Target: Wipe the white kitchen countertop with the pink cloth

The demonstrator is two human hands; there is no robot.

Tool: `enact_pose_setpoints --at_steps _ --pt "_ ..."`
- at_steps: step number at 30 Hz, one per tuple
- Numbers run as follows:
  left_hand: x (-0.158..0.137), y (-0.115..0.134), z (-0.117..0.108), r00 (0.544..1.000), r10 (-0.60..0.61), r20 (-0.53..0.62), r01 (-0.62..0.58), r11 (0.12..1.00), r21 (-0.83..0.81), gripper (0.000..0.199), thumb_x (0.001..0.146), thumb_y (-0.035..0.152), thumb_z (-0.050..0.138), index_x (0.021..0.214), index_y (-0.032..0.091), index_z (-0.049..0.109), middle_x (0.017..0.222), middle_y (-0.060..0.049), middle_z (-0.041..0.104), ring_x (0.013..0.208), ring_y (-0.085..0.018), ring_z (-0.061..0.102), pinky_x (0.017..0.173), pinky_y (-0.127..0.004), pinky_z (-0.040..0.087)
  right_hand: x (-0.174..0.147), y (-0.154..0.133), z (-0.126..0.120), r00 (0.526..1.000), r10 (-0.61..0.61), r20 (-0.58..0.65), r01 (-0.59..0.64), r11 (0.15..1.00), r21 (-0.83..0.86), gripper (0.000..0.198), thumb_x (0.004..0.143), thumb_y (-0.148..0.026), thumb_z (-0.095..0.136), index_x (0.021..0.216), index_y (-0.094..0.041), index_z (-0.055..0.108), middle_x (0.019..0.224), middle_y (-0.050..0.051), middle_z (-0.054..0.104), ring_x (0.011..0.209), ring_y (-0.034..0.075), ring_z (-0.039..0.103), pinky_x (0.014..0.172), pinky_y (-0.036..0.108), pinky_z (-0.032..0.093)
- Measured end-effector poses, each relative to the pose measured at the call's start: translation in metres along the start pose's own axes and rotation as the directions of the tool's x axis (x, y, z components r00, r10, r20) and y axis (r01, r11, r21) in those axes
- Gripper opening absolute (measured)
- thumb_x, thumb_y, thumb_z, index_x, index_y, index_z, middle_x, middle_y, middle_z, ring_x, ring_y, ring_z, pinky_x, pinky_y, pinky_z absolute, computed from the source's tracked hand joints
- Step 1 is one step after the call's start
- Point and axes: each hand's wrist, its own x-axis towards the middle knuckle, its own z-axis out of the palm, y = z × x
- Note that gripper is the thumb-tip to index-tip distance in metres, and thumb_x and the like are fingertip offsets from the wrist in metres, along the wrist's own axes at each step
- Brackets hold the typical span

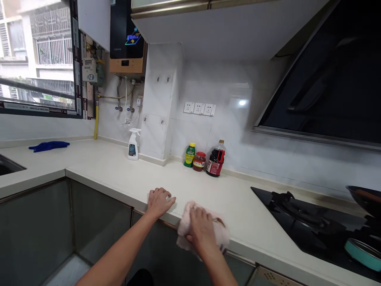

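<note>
bright daylight from window point(35, 55) | glare on wall tiles point(242, 103) – edges bowed

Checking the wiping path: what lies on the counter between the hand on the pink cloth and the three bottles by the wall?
Nothing: the head view shows bare countertop between the right hand on the pink cloth and the bottles.
</note>
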Motion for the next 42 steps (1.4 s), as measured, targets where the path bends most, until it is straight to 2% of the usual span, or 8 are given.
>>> enact_pose_setpoints --at_steps 4,8,13,20,24,30,37,42 --pt "-0.002 -0.002 -0.003 1.000 -0.002 -0.012 0.002 1.000 0.015 0.031 0.093 0.049 0.055 0.092 0.027 0.077 0.106 -0.004 0.073 0.106 -0.025 0.060 0.092 -0.040 0.035 0.023 -0.039 0.005 0.993 -0.095 -0.070 0.100 0.993 0.061 0.107 0.064 -0.029 0.094 0.151 -0.009 0.036 0.143 0.023 0.044 0.131 0.041 0.036 0.111 0.052 0.030" --pt "-0.003 -0.006 -0.003 1.000 0.005 -0.017 -0.005 1.000 0.027 0.025 0.093 0.042 0.056 0.092 0.027 0.076 0.105 -0.003 0.073 0.106 -0.024 0.060 0.093 -0.040 0.034 0.011 -0.016 0.024 0.977 -0.139 -0.161 0.158 0.981 0.112 0.098 0.066 -0.024 0.090 0.150 -0.023 0.040 0.148 0.015 0.042 0.132 0.036 0.038 0.111 0.051 0.030" --pt "-0.003 -0.007 -0.001 1.000 0.002 -0.009 -0.002 1.000 0.026 0.023 0.093 0.036 0.055 0.092 0.025 0.076 0.106 -0.005 0.074 0.106 -0.024 0.060 0.094 -0.040 0.034 -0.032 0.072 0.055 0.967 -0.125 -0.224 0.145 0.986 0.077 0.088 0.067 -0.018 0.078 0.148 -0.027 0.045 0.148 0.011 0.045 0.130 0.036 0.043 0.109 0.050 0.033" --pt "-0.003 -0.005 -0.001 1.000 -0.001 0.013 0.001 1.000 0.025 0.022 0.090 0.035 0.056 0.095 0.024 0.075 0.109 -0.005 0.073 0.108 -0.025 0.059 0.093 -0.040 0.035 -0.111 0.257 0.104 0.931 -0.057 -0.359 0.054 0.998 -0.019 0.064 0.084 -0.041 0.053 0.145 -0.020 0.049 0.145 0.010 0.049 0.133 0.035 0.043 0.105 0.055 0.038" --pt "-0.002 -0.003 0.001 1.000 -0.018 0.022 0.017 0.999 0.027 0.024 0.089 0.039 0.057 0.097 0.024 0.075 0.110 -0.006 0.072 0.109 -0.026 0.058 0.093 -0.040 0.036 -0.126 0.304 0.105 0.962 0.098 -0.253 -0.087 0.995 0.055 0.058 0.092 -0.046 0.032 0.136 -0.019 0.059 0.140 0.010 0.054 0.132 0.032 0.046 0.105 0.052 0.042" --pt "0.002 -0.001 0.004 0.998 -0.023 0.050 0.022 0.999 0.024 0.026 0.085 0.043 0.062 0.100 0.026 0.075 0.113 -0.007 0.070 0.113 -0.028 0.056 0.095 -0.041 0.036 -0.061 0.221 0.034 0.948 0.306 0.092 -0.308 0.951 0.012 0.054 0.097 -0.038 0.032 0.137 -0.014 0.058 0.147 0.017 0.045 0.138 0.038 0.036 0.113 0.057 0.030" --pt "0.000 0.001 0.000 0.999 0.004 0.037 -0.005 0.999 0.038 0.034 0.090 0.050 0.058 0.113 0.029 0.073 0.128 -0.006 0.067 0.120 -0.029 0.054 0.099 -0.043 0.034 0.060 0.074 0.013 0.981 0.101 0.168 -0.127 0.980 0.152 0.059 0.105 -0.043 0.035 0.153 -0.008 0.036 0.153 0.020 0.035 0.142 0.035 0.030 0.115 0.053 0.025" --pt "-0.002 -0.003 -0.001 0.999 0.026 0.038 -0.029 0.998 0.060 0.038 0.096 0.054 0.049 0.113 0.031 0.074 0.128 -0.006 0.068 0.119 -0.028 0.055 0.097 -0.043 0.037 0.066 0.028 0.006 0.978 -0.153 0.142 0.109 0.953 0.283 0.057 0.105 -0.042 0.035 0.156 -0.016 0.033 0.158 0.011 0.027 0.146 0.024 0.021 0.120 0.042 0.017"
